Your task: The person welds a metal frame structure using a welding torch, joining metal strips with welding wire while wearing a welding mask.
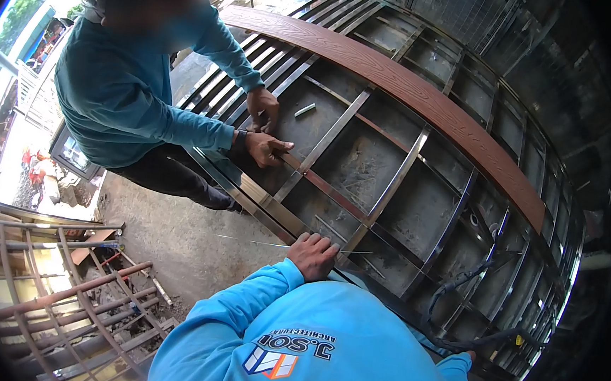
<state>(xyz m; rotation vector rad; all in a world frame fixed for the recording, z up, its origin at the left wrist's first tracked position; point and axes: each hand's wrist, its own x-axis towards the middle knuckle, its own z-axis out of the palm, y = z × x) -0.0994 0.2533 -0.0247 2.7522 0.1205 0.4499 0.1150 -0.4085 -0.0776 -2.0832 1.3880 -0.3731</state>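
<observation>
My left hand (313, 256) is closed at the near edge of a large metal frame (330, 146). A thin rod (256, 241) sticks out on both sides of its curled fingers. Of my right hand (472, 356), only a sliver shows past the blue sleeve at the lower right; its fingers are hidden. Across the frame lies a long reddish-brown wood-grain board (405, 81). A short light piece (305, 110) rests within the frame's upper left part.
A co-worker in a teal shirt (120, 100) leans over the frame's left side, both hands at a crossbar. A dark cable (447, 292) loops over the frame at right. Rusty metal grating (64, 301) stands at lower left, beside the concrete floor (154, 222).
</observation>
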